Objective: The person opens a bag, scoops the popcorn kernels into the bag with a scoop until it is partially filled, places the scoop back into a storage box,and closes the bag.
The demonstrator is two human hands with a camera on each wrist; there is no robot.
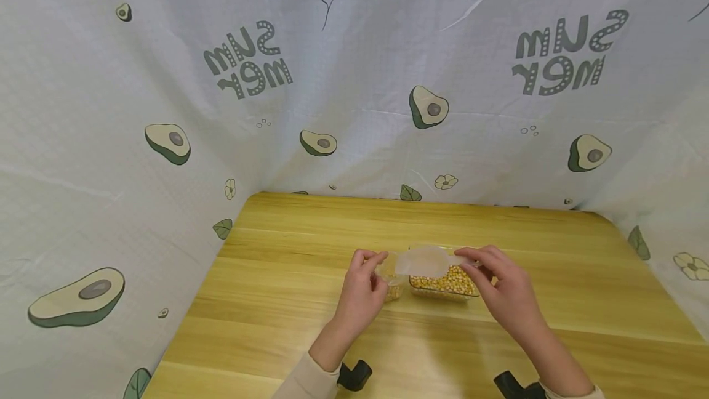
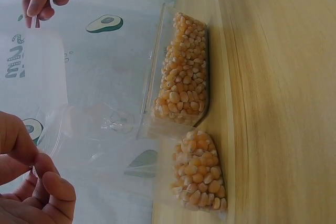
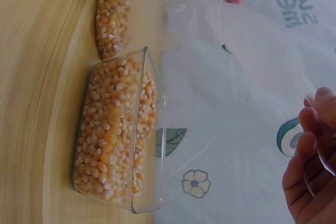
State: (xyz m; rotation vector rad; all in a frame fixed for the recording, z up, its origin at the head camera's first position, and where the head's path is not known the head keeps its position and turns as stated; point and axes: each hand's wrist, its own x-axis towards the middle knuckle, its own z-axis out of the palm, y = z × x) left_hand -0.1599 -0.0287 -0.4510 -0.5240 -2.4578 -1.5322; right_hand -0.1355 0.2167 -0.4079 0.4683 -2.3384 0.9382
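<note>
My right hand (image 1: 506, 291) pinches the thin handle of a translucent white scoop (image 1: 423, 261), whose wide end reaches over to the mouth of a clear plastic bag (image 2: 198, 174). At that bag's upper edge, the fingertips and thumb of my left hand (image 1: 362, 285) pinch the film. Yellow corn kernels (image 3: 111, 17) fill the bag's lower part, which stands on the table. No kernels show in the scoop. Directly beside the bag, to its right, a clear rectangular container (image 3: 149, 182) holds many more kernels (image 1: 451, 280); the scoop partly covers it in the head view.
The wood-grain table (image 1: 288, 245) runs back to a pale curtain (image 1: 360, 109) printed with avocados, which also hangs at both sides. Black straps or mounts (image 1: 354, 375) sit at both wrists, near the table's front.
</note>
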